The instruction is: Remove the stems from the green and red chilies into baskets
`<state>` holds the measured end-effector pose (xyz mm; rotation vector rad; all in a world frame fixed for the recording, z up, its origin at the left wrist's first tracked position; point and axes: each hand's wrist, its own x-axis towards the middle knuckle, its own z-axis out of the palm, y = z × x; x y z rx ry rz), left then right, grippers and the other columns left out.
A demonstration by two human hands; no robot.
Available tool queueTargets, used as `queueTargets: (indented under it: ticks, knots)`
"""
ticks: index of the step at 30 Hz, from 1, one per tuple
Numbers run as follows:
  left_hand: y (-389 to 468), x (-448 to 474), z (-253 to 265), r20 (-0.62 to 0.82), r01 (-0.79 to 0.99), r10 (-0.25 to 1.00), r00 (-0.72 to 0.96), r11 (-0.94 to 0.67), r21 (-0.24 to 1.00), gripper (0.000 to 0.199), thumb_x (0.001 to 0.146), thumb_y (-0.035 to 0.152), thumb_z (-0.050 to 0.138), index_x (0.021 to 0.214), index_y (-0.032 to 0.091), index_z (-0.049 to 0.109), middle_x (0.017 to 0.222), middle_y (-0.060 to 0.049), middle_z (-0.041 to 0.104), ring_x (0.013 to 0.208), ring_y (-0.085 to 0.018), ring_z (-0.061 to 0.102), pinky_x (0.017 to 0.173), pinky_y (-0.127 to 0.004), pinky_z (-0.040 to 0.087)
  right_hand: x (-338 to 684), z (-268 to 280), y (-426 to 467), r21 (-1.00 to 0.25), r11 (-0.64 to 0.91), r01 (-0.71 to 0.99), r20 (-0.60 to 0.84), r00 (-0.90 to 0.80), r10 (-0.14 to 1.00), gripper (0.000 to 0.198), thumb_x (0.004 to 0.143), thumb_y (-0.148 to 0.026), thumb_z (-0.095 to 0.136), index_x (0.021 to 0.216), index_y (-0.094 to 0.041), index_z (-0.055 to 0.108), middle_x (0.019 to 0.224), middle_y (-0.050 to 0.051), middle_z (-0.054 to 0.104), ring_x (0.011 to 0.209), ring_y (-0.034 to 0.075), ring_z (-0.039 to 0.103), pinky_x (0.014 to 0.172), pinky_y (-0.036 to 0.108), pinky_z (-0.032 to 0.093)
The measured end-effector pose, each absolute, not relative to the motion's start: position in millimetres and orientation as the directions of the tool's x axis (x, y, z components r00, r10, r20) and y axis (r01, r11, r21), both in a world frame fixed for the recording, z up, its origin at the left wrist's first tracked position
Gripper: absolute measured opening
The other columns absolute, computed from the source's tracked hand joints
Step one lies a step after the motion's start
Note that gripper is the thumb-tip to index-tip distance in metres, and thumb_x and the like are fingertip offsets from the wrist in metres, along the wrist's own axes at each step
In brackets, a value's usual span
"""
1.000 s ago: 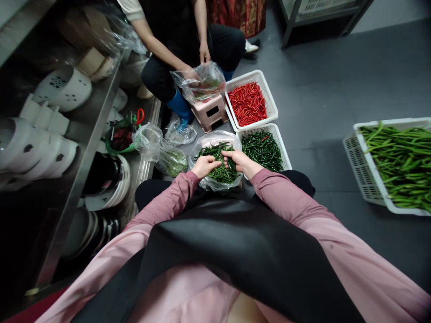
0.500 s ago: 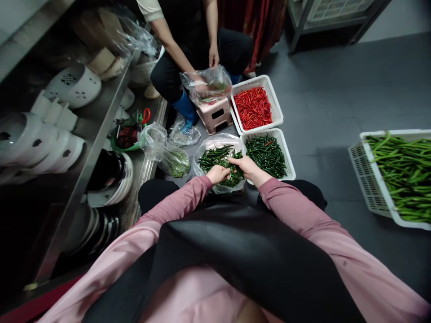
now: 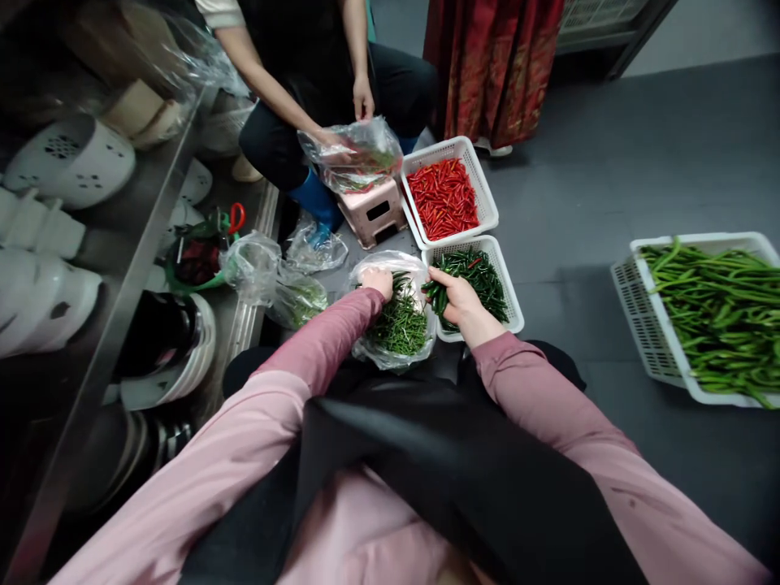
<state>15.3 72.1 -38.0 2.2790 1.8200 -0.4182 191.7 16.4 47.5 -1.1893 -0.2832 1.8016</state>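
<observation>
The right hand (image 3: 461, 301) is curling round a bunch of green chillies (image 3: 435, 296), thumb lying along the top and fingers partly closed, with the slick dark pods poking out past the grip. It is hovering over the near left edge of a white crate (image 3: 515, 319), whose perforated plastic walls are holding more glossy, slender green chillies (image 3: 484, 280) (one red pod is lying among them). The left hand (image 3: 379, 282) is bending into the far left side of a crinkled, see-through plastic bag (image 3: 367, 353); its fingertips are hiding, so whether they are gripping anything I cannot tell. Below it, thin green pieces (image 3: 400, 325) are tangling in a wiry heap inside the bag. Beyond the green crate, smooth red chillies (image 3: 444, 199) are filling a second white crate (image 3: 489, 213), and a co-worker's hand (image 3: 364, 99) is hanging above a clear bag (image 3: 366, 146) that is sagging on a boxy pale pink stool (image 3: 373, 216)
</observation>
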Motion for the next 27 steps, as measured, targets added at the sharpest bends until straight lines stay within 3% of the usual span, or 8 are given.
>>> queueTargets:
  ticks: [3,11,13,17,20,23,27]
  knots:
    - [79.0,20.2,-59.4,-0.362,0.984,0.917,0.166,-0.179,0.0,0.048,0.079,0.022,0.065,0.118,-0.004,0.058,0.118,-0.028,0.062,0.111,-0.034,0.055,0.097,-0.041,0.039,188.3,47.6,17.2,-0.631,-0.543,-0.554,-0.607,-0.083,0.79,0.017,0.078,-0.017,0.07,0.068,-0.015,0.056,0.053,-0.002,0.058,0.046,0.011,0.055,0.041,0.023,0.043]
    - [67.6,7.7,-71.7,-0.362,0.959,0.889,0.281,-0.273,0.073,0.035,0.082,0.026,0.057,0.111,0.009,0.067,0.121,-0.02,0.061,0.118,-0.031,0.051,0.1,-0.041,0.039,194.1,35.2,24.4,-0.634,-0.538,-0.555,-0.612,-0.065,0.788,0.021,0.076,-0.02,0.073,0.068,-0.016,0.054,0.052,-0.003,0.057,0.046,0.012,0.055,0.041,0.024,0.043]
    - [66.0,1.1,-63.4,-0.262,0.953,0.921,0.289,-0.249,0.174,0.033,0.084,0.028,0.054,0.108,0.009,0.067,0.117,-0.018,0.063,0.113,-0.029,0.054,0.098,-0.039,0.04,193.8,33.4,23.1,-0.638,-0.547,-0.543,-0.621,-0.059,0.782,0.02,0.076,-0.019,0.071,0.067,-0.016,0.054,0.051,-0.003,0.057,0.045,0.012,0.055,0.04,0.024,0.042]
    - [55.7,-9.1,-33.0,-0.131,0.852,0.954,0.27,-0.174,0.495,0.027,0.086,0.03,0.053,0.101,0.012,0.065,0.095,-0.009,0.067,0.088,-0.021,0.059,0.084,-0.034,0.046,187.7,26.9,18.0,-0.699,-0.539,-0.47,-0.601,-0.023,0.799,0.015,0.071,-0.013,0.071,0.069,-0.015,0.057,0.053,-0.003,0.059,0.046,0.011,0.054,0.045,0.024,0.044]
    - [42.0,-9.8,-10.4,-0.121,0.741,0.954,0.275,-0.13,0.658,0.028,0.084,0.031,0.054,0.101,0.012,0.064,0.087,-0.005,0.066,0.08,-0.018,0.058,0.078,-0.032,0.047,176.9,19.1,15.5,-0.771,-0.495,-0.401,-0.518,-0.057,0.853,0.017,0.062,-0.009,0.074,0.075,-0.014,0.063,0.062,-0.002,0.066,0.056,0.011,0.06,0.058,0.024,0.049]
    - [30.4,-5.5,3.0,-0.128,0.606,0.93,0.346,-0.117,0.787,0.031,0.08,0.028,0.056,0.105,0.012,0.064,0.091,-0.005,0.067,0.085,-0.018,0.059,0.081,-0.03,0.047,164.4,12.3,16.5,-0.82,-0.453,-0.349,-0.443,-0.114,0.889,0.022,0.058,-0.015,0.076,0.078,-0.014,0.066,0.066,-0.002,0.067,0.06,0.012,0.061,0.062,0.024,0.05]
    - [16.6,1.2,15.7,-0.202,0.489,0.933,0.298,0.033,0.872,0.032,0.077,0.031,0.06,0.103,0.013,0.064,0.077,-0.002,0.065,0.07,-0.015,0.058,0.068,-0.027,0.048,155.9,14.6,16.0,-0.883,-0.36,-0.302,-0.353,-0.082,0.932,0.025,0.057,-0.024,0.077,0.078,-0.016,0.066,0.067,-0.002,0.068,0.062,0.013,0.061,0.064,0.025,0.05]
